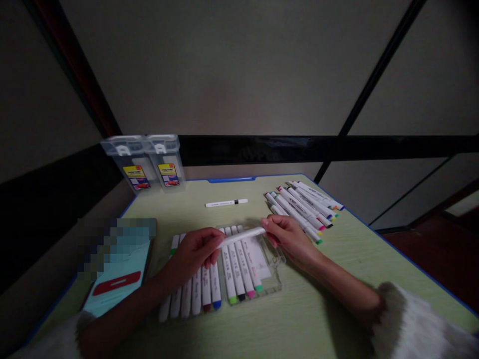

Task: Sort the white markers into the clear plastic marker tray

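A white marker is held level between both hands, a little above an open clear case. My left hand pinches its left end, and my right hand grips its right end. Below lies the clear plastic case, with several white markers side by side in its right half, their coloured ends toward me. More markers fill the left half, partly hidden by my left hand and forearm. White paper shows at the right of the case.
Loose markers form a pile at the back right. One slim white pen lies alone at the back middle. Two upright clear boxes stand at the back left. A tablet-like device with a lit screen lies at the left.
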A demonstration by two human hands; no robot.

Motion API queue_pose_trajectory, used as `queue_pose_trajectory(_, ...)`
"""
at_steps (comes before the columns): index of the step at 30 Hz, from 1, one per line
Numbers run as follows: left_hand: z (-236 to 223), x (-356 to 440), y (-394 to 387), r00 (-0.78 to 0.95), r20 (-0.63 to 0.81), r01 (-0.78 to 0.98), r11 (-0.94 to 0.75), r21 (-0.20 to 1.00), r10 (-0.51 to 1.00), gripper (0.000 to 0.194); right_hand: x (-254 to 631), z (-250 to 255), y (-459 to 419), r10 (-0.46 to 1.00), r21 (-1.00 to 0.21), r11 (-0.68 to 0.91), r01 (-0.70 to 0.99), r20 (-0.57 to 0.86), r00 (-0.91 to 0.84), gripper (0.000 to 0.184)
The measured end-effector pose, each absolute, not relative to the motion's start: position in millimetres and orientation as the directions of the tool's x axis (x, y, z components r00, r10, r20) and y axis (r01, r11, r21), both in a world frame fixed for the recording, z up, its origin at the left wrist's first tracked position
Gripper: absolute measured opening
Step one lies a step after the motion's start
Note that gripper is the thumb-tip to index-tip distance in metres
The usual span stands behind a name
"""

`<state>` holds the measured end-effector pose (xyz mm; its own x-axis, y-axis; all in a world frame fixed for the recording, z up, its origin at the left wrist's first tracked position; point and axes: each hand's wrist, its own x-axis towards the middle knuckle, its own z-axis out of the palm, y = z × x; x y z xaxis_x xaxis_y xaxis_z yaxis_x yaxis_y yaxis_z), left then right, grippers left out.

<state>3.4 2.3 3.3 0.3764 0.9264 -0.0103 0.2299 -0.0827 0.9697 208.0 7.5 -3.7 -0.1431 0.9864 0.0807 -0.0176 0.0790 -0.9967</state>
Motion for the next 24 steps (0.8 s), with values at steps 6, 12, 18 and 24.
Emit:
queue_pose_trajectory(6,4.7,3.3,2.0,0.373,-0.028,0.229,-0.062,0.971,0.928,0.021,208.3,-7.0,10.3,0.991,-0.998,0.062,0.007,0.061,-0.122,0.043)
queue_pose_trajectory(12,5.9,3.0,1.4,0.366,-0.045,0.241,-0.049,0.969,0.929,0.018,209.1,-7.2,9.7,0.994,-0.999,0.028,0.035,0.024,-0.103,0.047)
queue_pose_trajectory(18,6.6,4.1,1.1,0.359,-0.060,0.306,-0.056,0.950,0.931,0.014,208.3,-7.7,9.2,0.995,-0.999,0.028,0.042,0.024,-0.098,0.049)
queue_pose_trajectory(24,2.2,1.9,2.9,0.373,-0.045,0.291,-0.070,0.954,0.927,0.013,209.5,-8.8,9.6,0.989,-0.997,0.068,0.029,0.063,-0.137,0.044)
